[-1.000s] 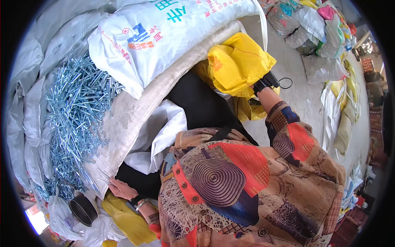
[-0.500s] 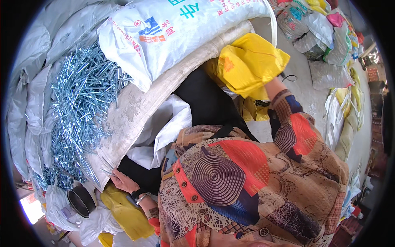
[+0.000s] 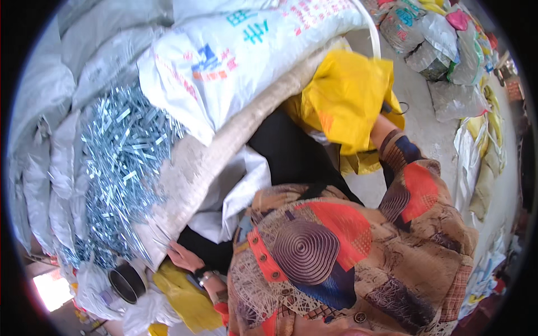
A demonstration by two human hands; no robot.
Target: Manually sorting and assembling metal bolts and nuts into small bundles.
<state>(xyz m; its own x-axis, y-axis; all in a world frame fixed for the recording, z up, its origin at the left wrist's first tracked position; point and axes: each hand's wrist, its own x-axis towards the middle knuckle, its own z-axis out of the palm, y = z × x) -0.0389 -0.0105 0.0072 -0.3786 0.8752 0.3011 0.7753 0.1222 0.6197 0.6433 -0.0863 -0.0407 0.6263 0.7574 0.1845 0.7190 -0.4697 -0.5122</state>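
Note:
At the lower left, my left hand (image 3: 184,256) is closed at the front edge of the pale work surface (image 3: 188,182). Thin metal rods stick out from its fingertips toward a large heap of shiny metal rods (image 3: 126,168). At the upper right, my right hand (image 3: 382,127) reaches into the folds of a yellow bag (image 3: 342,95). Only its wrist side shows; the fingers are covered by the bag. A dark object with a thin loop (image 3: 404,107) pokes out beside the bag, too small to name.
A full white printed sack (image 3: 252,50) lies along the far side. Grey-white sacks (image 3: 64,162) wall in the heap at the left. A dark round pot (image 3: 128,281) and yellow sheeting (image 3: 188,297) are at the lower left. Stuffed plastic bags (image 3: 431,50) pile up at the far right.
The view has shifted, so the whole scene sits slightly lower and farther right. The yellow bag's folds around my right hand have changed shape. My left hand stays by the surface's edge.

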